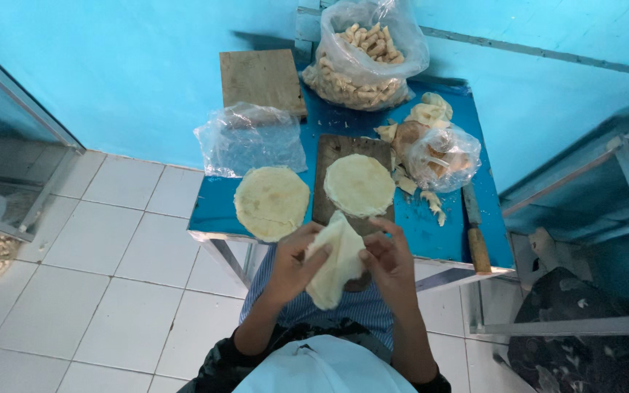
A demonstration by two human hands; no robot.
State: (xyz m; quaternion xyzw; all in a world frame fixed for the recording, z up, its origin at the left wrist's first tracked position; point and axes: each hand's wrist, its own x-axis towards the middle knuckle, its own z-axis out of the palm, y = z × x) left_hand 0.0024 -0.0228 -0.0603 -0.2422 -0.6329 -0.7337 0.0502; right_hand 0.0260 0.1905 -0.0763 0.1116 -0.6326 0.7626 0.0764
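My left hand (294, 263) and my right hand (389, 262) together hold a folded piece of thin pale dough (334, 262) above my lap, just in front of the blue table (216, 211). A round flat dough sheet (360, 185) lies on a dark wooden board (326, 204) directly beyond my hands. A stack of round dough sheets (271, 202) sits on the table to the left of the board.
A clear bag of finger-shaped rolled pieces (364, 54) stands at the table's back. A knife with a wooden handle (476, 236) lies at the right edge. A small bag with filling (443, 156), dough scraps (431, 113), an empty plastic bag (250, 138) and a wooden board (261, 80) are also there.
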